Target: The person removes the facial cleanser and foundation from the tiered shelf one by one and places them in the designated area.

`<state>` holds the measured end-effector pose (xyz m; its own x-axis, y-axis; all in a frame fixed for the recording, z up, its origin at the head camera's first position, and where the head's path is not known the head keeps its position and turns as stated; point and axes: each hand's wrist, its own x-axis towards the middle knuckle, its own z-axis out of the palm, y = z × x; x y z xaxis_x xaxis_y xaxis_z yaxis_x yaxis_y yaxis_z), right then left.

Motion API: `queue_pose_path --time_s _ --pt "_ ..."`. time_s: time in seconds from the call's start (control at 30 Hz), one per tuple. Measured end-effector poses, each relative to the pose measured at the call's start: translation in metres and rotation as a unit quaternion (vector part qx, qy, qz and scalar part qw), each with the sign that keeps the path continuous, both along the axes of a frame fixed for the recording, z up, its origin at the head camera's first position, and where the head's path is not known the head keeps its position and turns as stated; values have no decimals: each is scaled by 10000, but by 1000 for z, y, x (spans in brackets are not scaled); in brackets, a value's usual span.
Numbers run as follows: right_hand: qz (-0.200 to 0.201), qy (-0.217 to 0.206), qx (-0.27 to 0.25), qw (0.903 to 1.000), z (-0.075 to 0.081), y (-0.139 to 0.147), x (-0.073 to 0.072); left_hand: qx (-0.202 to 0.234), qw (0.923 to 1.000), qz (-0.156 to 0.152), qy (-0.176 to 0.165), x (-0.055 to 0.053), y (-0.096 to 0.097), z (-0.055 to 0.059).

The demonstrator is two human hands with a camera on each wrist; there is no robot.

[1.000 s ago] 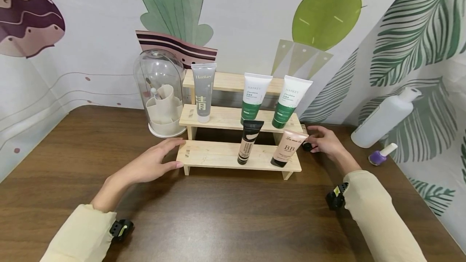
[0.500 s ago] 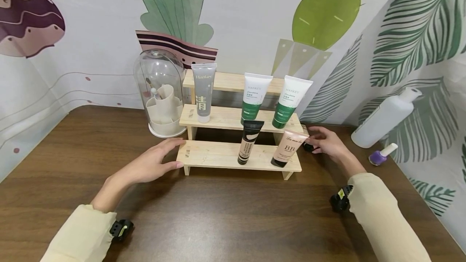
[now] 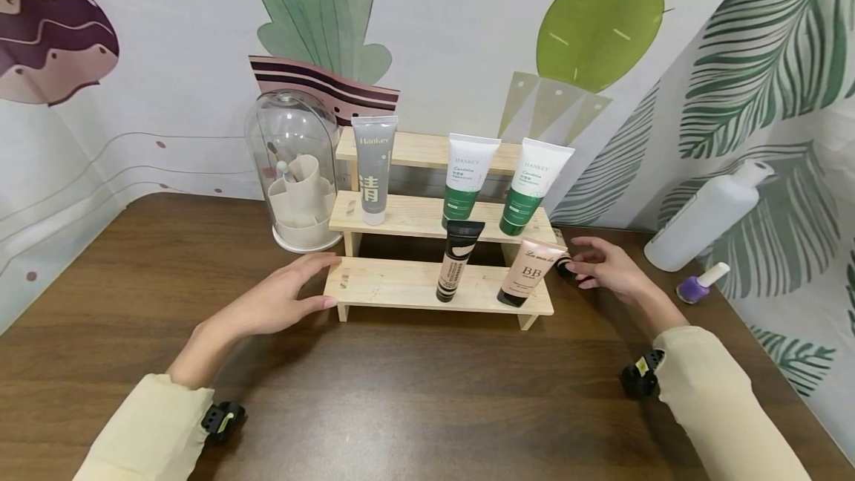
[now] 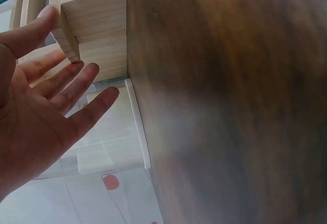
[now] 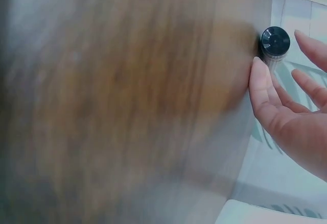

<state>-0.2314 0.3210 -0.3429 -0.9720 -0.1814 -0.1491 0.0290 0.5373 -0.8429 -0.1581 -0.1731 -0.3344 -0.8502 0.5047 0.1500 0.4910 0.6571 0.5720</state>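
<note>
A three-tier wooden display stand (image 3: 381, 280) sits on the desk. My left hand (image 3: 280, 299) touches the left end of its lowest step, thumb at the front corner and straight fingers behind; the left wrist view shows the thumb (image 4: 43, 22) at the board's edge. To the right of the stand, a small item with a round black cap (image 5: 276, 41) is partly hidden in the head view. Around it my right hand (image 3: 604, 269) is spread, one fingertip right beside the cap. On the lowest step are a black-capped concealer tube (image 3: 454, 262) and a pink BB cream tube (image 3: 528, 273).
The middle step carries a grey tube (image 3: 374, 169) and two green-and-white tubes (image 3: 461, 191). A clear dome (image 3: 290, 125) over a cream brush holder stands left of the stand. At right are a white bottle (image 3: 708, 217) and a purple nail polish (image 3: 695, 288).
My right hand has drawn back slightly to the right, its fingers spreading from around the black-capped item, which shows more of its side. My left hand stays at the stand.
</note>
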Motion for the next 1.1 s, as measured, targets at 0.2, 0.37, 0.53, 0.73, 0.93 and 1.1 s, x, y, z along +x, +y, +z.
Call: queue_pose_path --time_s 0.2,0.37,0.53,0.73,0.93,1.1 --pt "113 -4 -58 9999 4 2 8 -8 10000 -31 24 -1 0 1" --pt "278 -30 30 9996 8 5 14 -18 10000 -31 18 -2 1 1" --pt "502 53 202 9985 14 9 21 -3 10000 -13 -6 -1 0 1" --pt "742 129 238 9969 23 7 34 -4 10000 -34 -5 -1 0 2" --pt "1023 428 176 9937 32 -3 52 -6 10000 -38 -4 -1 0 2" --pt "1302 706 160 9889 37 -14 68 -9 10000 -10 10 -1 0 1"
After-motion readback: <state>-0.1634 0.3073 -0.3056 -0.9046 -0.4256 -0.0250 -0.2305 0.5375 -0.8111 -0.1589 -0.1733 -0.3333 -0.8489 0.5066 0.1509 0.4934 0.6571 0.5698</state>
